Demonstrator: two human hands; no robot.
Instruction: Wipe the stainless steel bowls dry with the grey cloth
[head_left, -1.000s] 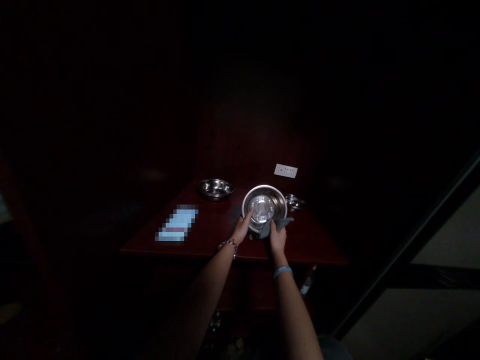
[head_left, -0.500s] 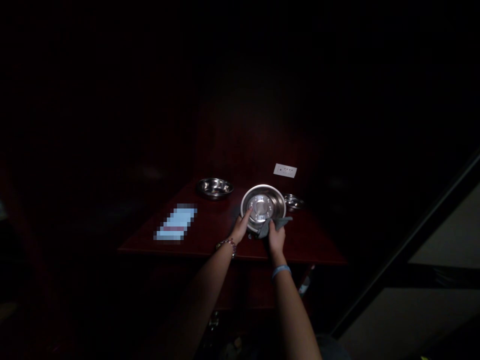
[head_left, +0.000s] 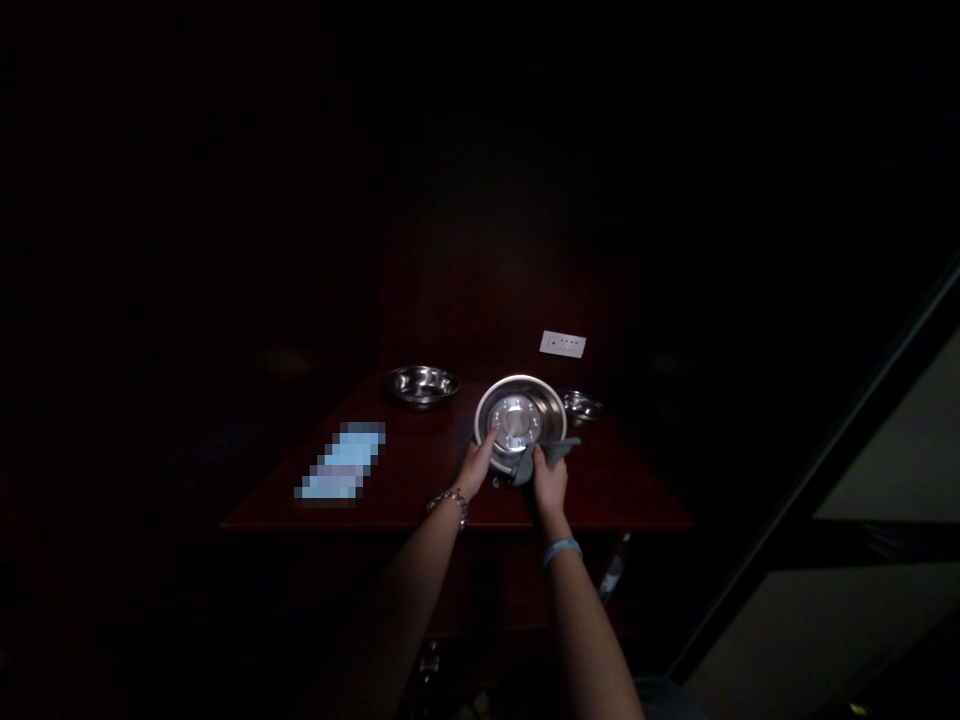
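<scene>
A shiny metal bowl (head_left: 551, 415) is tilted toward me above the table, its inside facing my view. My left hand (head_left: 477, 468) grips its lower left rim, thumb over the inner side and the other fingers hidden behind. At the lower right rim, my right hand (head_left: 550, 482) is closed on a grey cloth (head_left: 523, 468), which lies against the bowl's edge. One corner of the cloth sticks out to the right. Behind the held bowl, to the right, a smaller metal bowl (head_left: 583, 405) is partly covered from view.
Another metal bowl (head_left: 421, 388) stands at the back left of the dark red table (head_left: 420, 480). A blurred-out bright rectangle (head_left: 343, 462) lies at the left. A white socket plate (head_left: 562, 344) is on the back wall. Below the table's right side is a bottle (head_left: 613, 572).
The view has shifted slightly, so the table things sit a little lower and further left. Both hands keep their hold on the bowl and cloth, with hardly any other movement.
</scene>
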